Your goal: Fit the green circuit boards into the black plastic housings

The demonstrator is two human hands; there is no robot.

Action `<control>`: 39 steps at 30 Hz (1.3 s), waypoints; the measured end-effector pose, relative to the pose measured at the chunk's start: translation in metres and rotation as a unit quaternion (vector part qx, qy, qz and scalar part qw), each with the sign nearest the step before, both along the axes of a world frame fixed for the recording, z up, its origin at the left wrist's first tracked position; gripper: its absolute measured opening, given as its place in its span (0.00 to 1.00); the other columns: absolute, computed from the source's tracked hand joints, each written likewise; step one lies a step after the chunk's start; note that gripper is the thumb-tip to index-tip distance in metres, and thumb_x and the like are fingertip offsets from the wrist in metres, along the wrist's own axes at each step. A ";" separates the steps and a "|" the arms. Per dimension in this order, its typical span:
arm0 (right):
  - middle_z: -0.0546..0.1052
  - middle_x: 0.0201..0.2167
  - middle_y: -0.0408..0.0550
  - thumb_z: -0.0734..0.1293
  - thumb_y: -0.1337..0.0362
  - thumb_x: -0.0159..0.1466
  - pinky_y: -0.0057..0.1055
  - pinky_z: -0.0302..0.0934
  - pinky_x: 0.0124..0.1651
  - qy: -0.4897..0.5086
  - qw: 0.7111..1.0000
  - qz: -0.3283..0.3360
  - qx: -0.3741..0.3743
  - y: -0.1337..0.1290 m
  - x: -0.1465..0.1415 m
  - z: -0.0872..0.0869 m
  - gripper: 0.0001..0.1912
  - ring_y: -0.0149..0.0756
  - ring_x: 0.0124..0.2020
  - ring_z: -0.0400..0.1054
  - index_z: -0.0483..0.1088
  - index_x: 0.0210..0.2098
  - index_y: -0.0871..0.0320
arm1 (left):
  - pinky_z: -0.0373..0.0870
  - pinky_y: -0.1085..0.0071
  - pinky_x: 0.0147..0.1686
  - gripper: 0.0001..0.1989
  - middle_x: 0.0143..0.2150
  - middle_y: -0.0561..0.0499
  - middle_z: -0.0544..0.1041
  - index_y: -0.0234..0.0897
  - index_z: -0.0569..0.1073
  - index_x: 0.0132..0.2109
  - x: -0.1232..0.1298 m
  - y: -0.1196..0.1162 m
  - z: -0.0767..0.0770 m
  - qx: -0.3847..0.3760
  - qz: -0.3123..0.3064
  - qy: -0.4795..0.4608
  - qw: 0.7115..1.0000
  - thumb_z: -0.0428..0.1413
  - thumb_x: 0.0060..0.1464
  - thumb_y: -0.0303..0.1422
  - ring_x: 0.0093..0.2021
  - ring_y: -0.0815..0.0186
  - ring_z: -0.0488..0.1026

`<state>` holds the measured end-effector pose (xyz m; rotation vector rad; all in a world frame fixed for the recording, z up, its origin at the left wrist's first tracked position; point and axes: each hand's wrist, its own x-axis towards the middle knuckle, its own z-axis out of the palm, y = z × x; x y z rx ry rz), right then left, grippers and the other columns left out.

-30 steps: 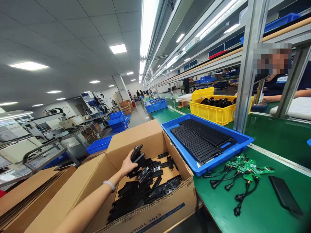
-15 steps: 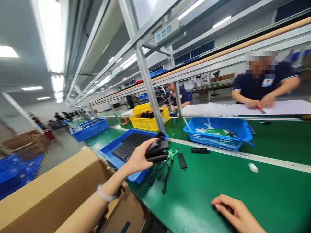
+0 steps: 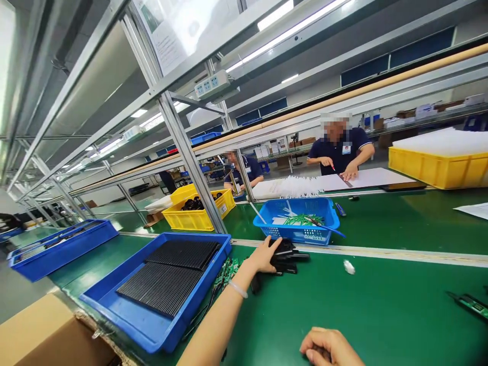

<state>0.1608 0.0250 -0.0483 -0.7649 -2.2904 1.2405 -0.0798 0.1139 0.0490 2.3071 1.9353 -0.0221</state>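
My left hand [image 3: 264, 258] rests against a loose heap of black plastic strips [image 3: 286, 262] on the green bench, its fingers spread at the heap's left side. Left of that wrist lie green circuit boards [image 3: 225, 273] with black cables, partly hidden by my forearm. A blue tray [image 3: 150, 345] beside them holds rows of narrow black strips [image 3: 162, 287]. Low in the view, my right hand [image 3: 331, 349] is loosely curled over the bench, with no object visible in it; its palm is hidden.
A blue basket [image 3: 295, 235] with green and white pieces stands behind the heap. A white scrap [image 3: 348, 267] lies to its right, and a green board in a black casing [image 3: 473, 305] at the right edge. A metal post [image 3: 190, 162] rises behind the tray. Two people work across the bench.
My left hand has carried the black strips from beside the tray to the bench near the blue basket and loosened its grip. The view has swung right; my right hand stays curled.
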 end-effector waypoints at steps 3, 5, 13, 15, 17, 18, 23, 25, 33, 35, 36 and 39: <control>0.75 0.28 0.48 0.59 0.62 0.60 0.27 0.55 0.29 -0.015 1.000 -0.002 0.002 -0.004 0.001 0.008 0.13 0.35 0.27 0.66 0.74 0.30 0.57 | 0.55 0.60 0.60 0.48 0.68 0.38 0.50 0.42 0.46 0.67 -0.021 -0.020 0.015 0.031 0.080 0.004 0.996 0.63 0.45 0.34 0.67 0.52 0.49; 0.75 0.28 0.48 0.57 0.61 0.62 0.28 0.55 0.30 -0.023 1.000 -0.001 0.004 -0.006 0.001 0.011 0.15 0.36 0.28 0.66 0.73 0.31 0.57 | 0.59 0.60 0.58 0.32 0.62 0.37 0.61 0.37 0.56 0.63 -0.040 -0.043 0.022 0.037 0.165 0.019 0.985 0.56 0.54 0.31 0.63 0.55 0.58; 0.75 0.29 0.47 0.57 0.59 0.63 0.31 0.55 0.32 -0.038 0.999 -0.011 -0.002 -0.009 0.000 0.013 0.15 0.37 0.30 0.67 0.73 0.32 0.56 | 0.69 0.57 0.44 0.08 0.41 0.43 0.77 0.30 0.73 0.40 -0.075 -0.117 -0.008 0.028 0.378 0.025 0.925 0.55 0.55 0.32 0.43 0.58 0.74; 0.75 0.28 0.46 0.57 0.58 0.63 0.31 0.55 0.31 -0.031 0.999 -0.018 -0.005 -0.009 0.000 0.014 0.15 0.37 0.29 0.66 0.73 0.31 0.56 | 0.68 0.57 0.43 0.07 0.39 0.39 0.77 0.29 0.74 0.38 -0.069 -0.123 -0.008 0.068 0.384 -0.007 0.921 0.52 0.56 0.28 0.43 0.55 0.74; 0.74 0.28 0.46 0.58 0.57 0.63 0.31 0.55 0.31 -0.016 0.999 -0.024 -0.022 -0.009 0.000 0.015 0.15 0.36 0.28 0.64 0.73 0.31 0.56 | 0.68 0.60 0.41 0.09 0.38 0.39 0.77 0.30 0.73 0.37 -0.059 -0.128 -0.001 0.108 0.363 -0.056 0.924 0.49 0.56 0.28 0.41 0.55 0.75; 0.74 0.27 0.46 0.59 0.55 0.63 0.31 0.55 0.31 -0.005 0.999 -0.027 -0.042 -0.009 0.000 0.016 0.16 0.36 0.28 0.64 0.73 0.31 0.57 | 0.68 0.63 0.40 0.09 0.38 0.41 0.77 0.31 0.73 0.37 -0.052 -0.131 0.005 0.121 0.340 -0.086 0.928 0.48 0.56 0.28 0.39 0.57 0.75; 0.74 0.41 0.51 0.63 0.43 0.58 0.37 0.63 0.45 0.187 0.915 -0.049 -0.354 -0.010 -0.001 0.027 0.29 0.41 0.44 0.68 0.66 0.50 0.57 | 0.68 0.76 0.28 0.10 0.28 0.53 0.77 0.36 0.74 0.36 0.003 -0.139 0.026 0.038 0.136 -0.258 0.956 0.53 0.55 0.38 0.28 0.68 0.74; 0.73 0.46 0.52 0.63 0.41 0.58 0.38 0.63 0.49 0.289 0.832 -0.069 -0.468 -0.009 -0.001 0.034 0.33 0.40 0.47 0.67 0.60 0.55 0.55 | 0.69 0.77 0.29 0.09 0.28 0.54 0.77 0.37 0.75 0.37 0.023 -0.132 0.023 -0.022 0.010 -0.274 0.961 0.53 0.56 0.37 0.28 0.69 0.74; 0.66 0.23 0.37 0.63 0.43 0.60 0.22 0.35 0.17 0.236 0.867 -0.211 -0.384 0.000 0.021 0.050 0.24 0.22 0.16 0.41 0.59 0.46 0.53 | 0.62 0.54 0.50 0.21 0.50 0.37 0.70 0.33 0.71 0.49 0.031 -0.047 -0.022 0.085 0.018 -0.071 0.994 0.44 0.52 0.16 0.52 0.52 0.64; 0.67 0.22 0.37 0.59 0.41 0.61 0.23 0.35 0.18 0.195 0.895 -0.204 -0.347 0.002 0.027 0.050 0.22 0.22 0.16 0.40 0.59 0.40 0.54 | 0.62 0.52 0.49 0.17 0.45 0.36 0.71 0.32 0.73 0.43 0.028 -0.035 -0.025 0.088 0.034 -0.054 0.994 0.43 0.53 0.18 0.49 0.51 0.65; 0.65 0.20 0.36 0.58 0.41 0.61 0.23 0.36 0.18 0.175 0.905 -0.202 -0.330 0.003 0.030 0.050 0.22 0.22 0.16 0.40 0.59 0.36 0.55 | 0.62 0.52 0.48 0.15 0.43 0.36 0.71 0.32 0.73 0.40 0.028 -0.032 -0.025 0.089 0.041 -0.050 0.994 0.44 0.53 0.18 0.49 0.50 0.66; 0.55 0.16 0.33 0.57 0.45 0.62 0.24 0.40 0.18 0.122 0.929 -0.206 -0.282 0.006 0.036 0.050 0.19 0.24 0.16 0.42 0.58 0.29 0.55 | 0.62 0.54 0.49 0.11 0.40 0.39 0.72 0.34 0.71 0.37 0.034 -0.034 -0.020 0.098 0.055 -0.066 0.991 0.45 0.55 0.21 0.47 0.52 0.67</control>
